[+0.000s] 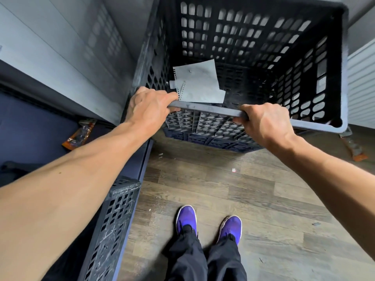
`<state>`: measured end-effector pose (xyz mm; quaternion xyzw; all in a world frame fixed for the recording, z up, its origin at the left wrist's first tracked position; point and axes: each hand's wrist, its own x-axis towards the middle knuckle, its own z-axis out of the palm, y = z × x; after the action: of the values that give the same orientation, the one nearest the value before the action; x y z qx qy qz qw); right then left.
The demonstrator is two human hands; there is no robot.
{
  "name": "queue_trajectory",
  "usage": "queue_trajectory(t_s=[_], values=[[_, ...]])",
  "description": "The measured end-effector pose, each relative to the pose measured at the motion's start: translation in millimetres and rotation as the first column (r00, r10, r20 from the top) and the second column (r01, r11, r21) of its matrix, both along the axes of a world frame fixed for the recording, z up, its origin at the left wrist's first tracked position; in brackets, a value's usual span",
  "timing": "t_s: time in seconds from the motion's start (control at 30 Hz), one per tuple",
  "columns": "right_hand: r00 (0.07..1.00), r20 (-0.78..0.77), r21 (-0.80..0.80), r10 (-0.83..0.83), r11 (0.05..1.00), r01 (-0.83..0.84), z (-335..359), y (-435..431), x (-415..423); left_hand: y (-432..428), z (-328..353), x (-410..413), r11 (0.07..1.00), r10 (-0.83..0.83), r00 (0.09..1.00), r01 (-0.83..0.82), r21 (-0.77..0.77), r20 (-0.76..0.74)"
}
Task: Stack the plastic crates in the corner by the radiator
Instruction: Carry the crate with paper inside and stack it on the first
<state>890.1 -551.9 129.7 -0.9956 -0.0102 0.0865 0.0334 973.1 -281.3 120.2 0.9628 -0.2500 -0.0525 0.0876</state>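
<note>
— Where is the crate?
— The black crate [213,111] is at twelve o'clock, tucked into the corner, with the wall [60,57] at its nine and the radiator [361,88] at its three.
— And the hands?
— Both curl tight over its near rim. The left hand [149,107] is at the left corner and the right hand [265,124] further right.
— Is it set down?
— It looks tilted. I cannot tell whether another crate lies beneath. There is loose paper [199,84] inside.
— What is left?
— I judge it nearly placed but not released. A second crate [115,220] at seven o'clock is unstacked.
</note>
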Motion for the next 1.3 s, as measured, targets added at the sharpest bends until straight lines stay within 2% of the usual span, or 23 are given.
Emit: queue_trajectory(t_s=[0.23,0.37,0.57,0.7,0.93,1.1,1.2,1.3], values=[[0.999,0.043,-0.004,0.026,1.0,-0.026,-2.9,0.5,-0.9,0.1,-0.1,1.8,0.998,-0.061,0.991,0.057,0.034,0.117],[0.993,0.117,0.0,0.034,0.999,-0.034,-2.5,-1.3,9.3,-0.9,3.4,16.8,0.996,-0.088,0.978,0.082,0.039,0.188],[0.994,0.089,-0.029,0.069,0.997,-0.067,-7.6,-0.3,13.3,3.7,-0.7,18.2,0.996,-0.079,0.988,0.073,0.053,0.13],[0.991,0.087,-0.002,0.102,0.995,-0.103,-6.6,-4.1,13.6,3.3,2.7,19.7,0.997,-0.076,0.996,0.076,0.008,0.054],[0.992,0.067,0.009,0.107,0.994,-0.108,-6.6,-10.1,6.2,-0.2,0.4,6.1,0.998,-0.051,0.999,0.052,-0.028,0.016],[0.99,0.02,0.101,0.136,0.985,-0.138,-0.1,-27.0,0.0,-1.1,-2.7,6.5,0.999,-0.05,0.998,0.05,-0.01,0.032],[0.998,-0.027,0.037,0.06,0.998,-0.059,7.1,-46.3,-3.8,-0.5,0.8,15.6,0.998,-0.046,0.999,0.045,-0.037,-0.01],[0.993,-0.113,0.013,0.016,1.0,-0.014,4.6,-49.3,-11.0,-3.6,4.2,16.7,0.999,-0.036,0.994,0.037,0.006,-0.098]])
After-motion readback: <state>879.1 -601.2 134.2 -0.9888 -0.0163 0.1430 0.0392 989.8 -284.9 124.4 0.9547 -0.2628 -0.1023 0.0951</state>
